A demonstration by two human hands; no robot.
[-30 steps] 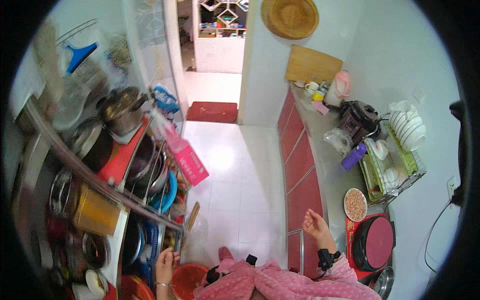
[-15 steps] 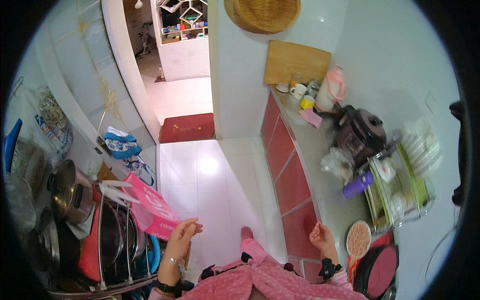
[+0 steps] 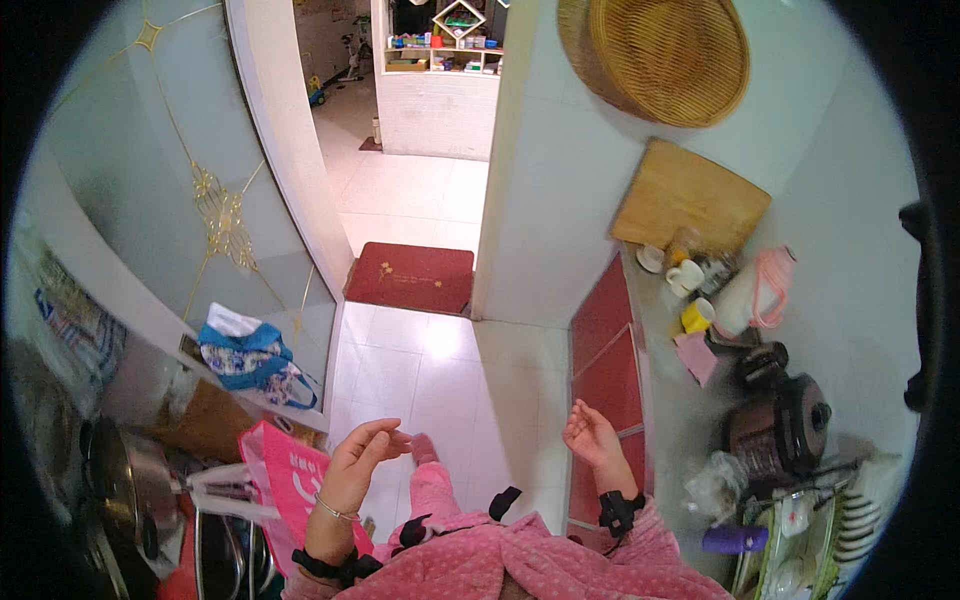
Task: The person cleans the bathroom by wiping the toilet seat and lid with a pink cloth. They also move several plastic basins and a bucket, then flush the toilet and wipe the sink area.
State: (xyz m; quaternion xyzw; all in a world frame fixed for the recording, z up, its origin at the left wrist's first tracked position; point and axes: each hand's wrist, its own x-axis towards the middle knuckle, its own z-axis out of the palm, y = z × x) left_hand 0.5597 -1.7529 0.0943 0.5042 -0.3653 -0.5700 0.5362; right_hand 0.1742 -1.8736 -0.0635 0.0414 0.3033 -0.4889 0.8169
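Observation:
Held over the floor in front of me, my left hand (image 3: pixel 362 455) has its fingers loosely stretched and nothing in it. A bright pink bag (image 3: pixel 287 475) with white handles hangs beside my left forearm; the hand is apart from it. My right hand (image 3: pixel 593 434) is raised near the red cabinet doors (image 3: pixel 607 380), its fingers half bent and apart, also holding nothing. Black straps circle both wrists, and a thin bracelet sits on the left one. Below and between the hands, one foot in a pink sock (image 3: pixel 425 446) steps forward on the tiles.
Ahead lies a red doormat (image 3: pixel 412 277) in the doorway. The right counter carries a dark electric cooker (image 3: pixel 778 425), a yellow cup (image 3: pixel 697 315), a purple bottle (image 3: pixel 734 540) and a dish rack (image 3: pixel 835 545). At left, pots (image 3: pixel 145 475) crowd a rack near a blue floral cloth (image 3: pixel 245 350).
The view has shifted forward and turned left, so the doorway appears closer and the counter farther right. The advanced foot has moved left in the picture. My right hand's fingers have loosened.

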